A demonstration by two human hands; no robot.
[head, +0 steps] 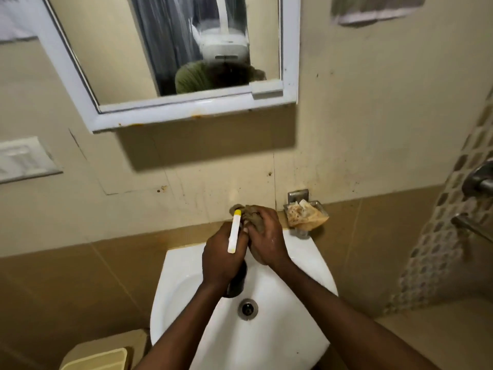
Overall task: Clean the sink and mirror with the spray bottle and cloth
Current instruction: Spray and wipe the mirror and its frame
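A white sink (298,265) hangs on the wall below a white-framed mirror (165,49). My left hand (221,257) grips a spray bottle (234,231) with a white and yellow head; its dark body hangs down over the basin. My right hand (266,236) is closed on a bunched brown cloth (250,212), held right beside the spray head above the back of the sink. The tap is hidden behind my hands.
A metal soap dish (306,214) holding crumpled wrappers is fixed to the wall right of the sink. The drain (247,308) sits mid-basin. Metal shower fittings (477,182) stick out at the right. A switch plate (24,158) is at the left, a yellowish container (98,359) at bottom left.
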